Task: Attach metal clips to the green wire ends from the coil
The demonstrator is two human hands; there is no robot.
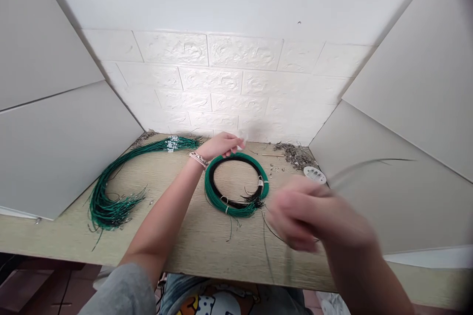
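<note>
Above the far rim of a coil of green and black wire (210,189), my left hand (223,145) is closed in a pinch. A small clear, whitish piece (242,139) shows at its fingertips; its kind is hard to make out. My right hand (303,211), blurred by motion, is curled into a fist to the right of the coil. A thin dark wire (369,161) sticks out of that fist to the right, and blurred strands hang beneath it. White ties bind the coil, which lies flat on the table (207,261).
A long bundle of green wires (107,177) curves along the table's left side, with small white pieces (172,143) near its far end. At the back right are a heap of grey bits (295,155), a thin stick (272,154) and a white oval dish (315,174). Grey panels (391,157) flank the table.
</note>
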